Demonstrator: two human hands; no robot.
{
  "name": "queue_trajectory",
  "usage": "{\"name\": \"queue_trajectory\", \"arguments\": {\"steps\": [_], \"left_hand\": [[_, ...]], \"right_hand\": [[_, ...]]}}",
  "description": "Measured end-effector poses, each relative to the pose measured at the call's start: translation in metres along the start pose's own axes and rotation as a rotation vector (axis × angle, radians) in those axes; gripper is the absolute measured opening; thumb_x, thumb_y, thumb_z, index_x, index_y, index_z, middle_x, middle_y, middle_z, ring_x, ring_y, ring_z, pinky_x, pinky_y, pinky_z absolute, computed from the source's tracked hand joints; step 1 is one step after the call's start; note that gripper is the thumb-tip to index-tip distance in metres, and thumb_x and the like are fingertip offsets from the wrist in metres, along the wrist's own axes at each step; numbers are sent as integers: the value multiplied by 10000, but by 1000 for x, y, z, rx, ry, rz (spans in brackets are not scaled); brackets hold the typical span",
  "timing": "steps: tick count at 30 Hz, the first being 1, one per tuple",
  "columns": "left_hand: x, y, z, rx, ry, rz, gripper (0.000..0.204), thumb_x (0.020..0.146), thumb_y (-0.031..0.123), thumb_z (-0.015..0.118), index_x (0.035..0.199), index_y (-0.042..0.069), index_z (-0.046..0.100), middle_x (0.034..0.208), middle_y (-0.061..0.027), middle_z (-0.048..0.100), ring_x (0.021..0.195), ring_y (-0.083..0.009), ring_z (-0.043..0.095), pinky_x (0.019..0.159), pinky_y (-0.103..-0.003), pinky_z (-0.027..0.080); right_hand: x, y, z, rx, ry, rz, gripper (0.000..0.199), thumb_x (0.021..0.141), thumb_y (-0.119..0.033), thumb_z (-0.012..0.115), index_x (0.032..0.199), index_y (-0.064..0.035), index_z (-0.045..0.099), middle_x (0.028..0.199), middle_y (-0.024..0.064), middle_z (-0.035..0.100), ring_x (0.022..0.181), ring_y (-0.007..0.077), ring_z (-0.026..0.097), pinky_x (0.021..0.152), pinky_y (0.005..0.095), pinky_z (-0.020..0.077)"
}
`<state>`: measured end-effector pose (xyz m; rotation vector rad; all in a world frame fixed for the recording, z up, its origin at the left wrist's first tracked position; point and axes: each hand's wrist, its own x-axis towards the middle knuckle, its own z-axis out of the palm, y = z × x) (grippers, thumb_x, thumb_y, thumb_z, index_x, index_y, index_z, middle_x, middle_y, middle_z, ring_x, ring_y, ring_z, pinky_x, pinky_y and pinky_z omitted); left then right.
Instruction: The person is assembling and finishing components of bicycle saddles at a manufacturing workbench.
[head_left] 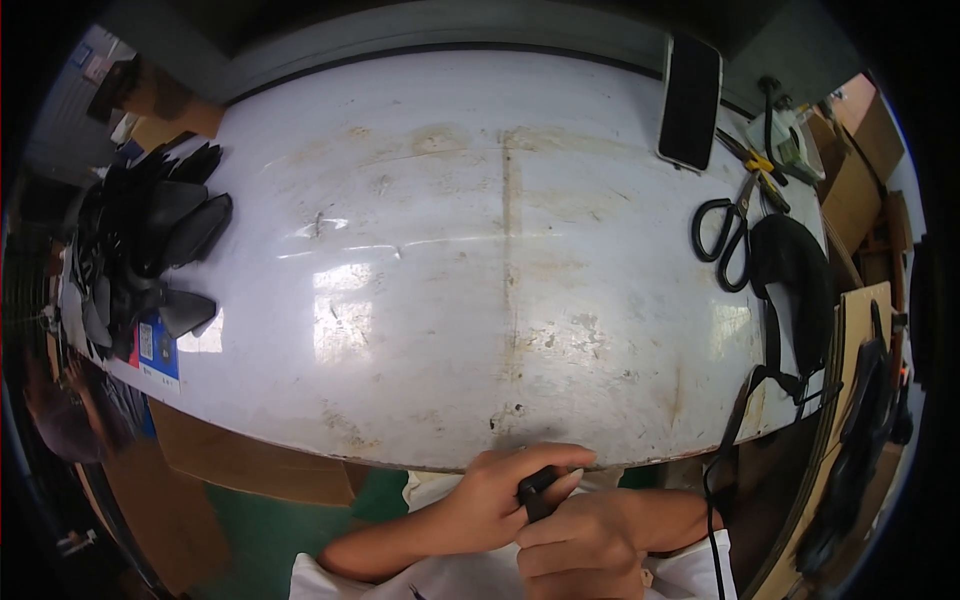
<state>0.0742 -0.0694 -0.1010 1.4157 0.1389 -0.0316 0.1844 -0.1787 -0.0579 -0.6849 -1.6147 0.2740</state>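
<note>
At the table's front edge, my left hand (497,492) is closed, its thumb and forefinger around a small black piece (538,490). The kind of this piece does not show. Just below and to the right, my right hand (588,545) is curled into a fist against the left. The black piece's lower end reaches the right hand's knuckles. Whatever the right fingers grip is hidden by the hand. Both hands are low in the view, close to my body.
The white table (420,250) is scuffed and stained. Black scissors (725,240), yellow-black pliers (755,165), a phone (690,102) and a black curved padded item (797,280) lie at the right. Several black pieces (165,225) are heaped at the left, beside a blue card (160,345).
</note>
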Motion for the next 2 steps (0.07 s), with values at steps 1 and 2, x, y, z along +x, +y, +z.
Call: {"name": "queue_trajectory", "arguments": {"steps": [1,2], "left_hand": [[-1,-2,1,2,2,13,339,972,56,680,1307,65,630,899,-134,693,757,-210,675,676,-322,525],[-2,-3,1,3,3,26,358,972,67,686,1322,66,614,941,-143,699,790,-222,685,691,-330,529]], "right_hand": [[-3,-6,-6,36,-114,72,46,888,-82,658,884,-47,629,708,73,627,576,260,603,555,459,545],[-2,-5,-5,46,-127,69,46,888,-82,658,884,-47,629,708,73,627,576,260,603,555,459,545]]}}
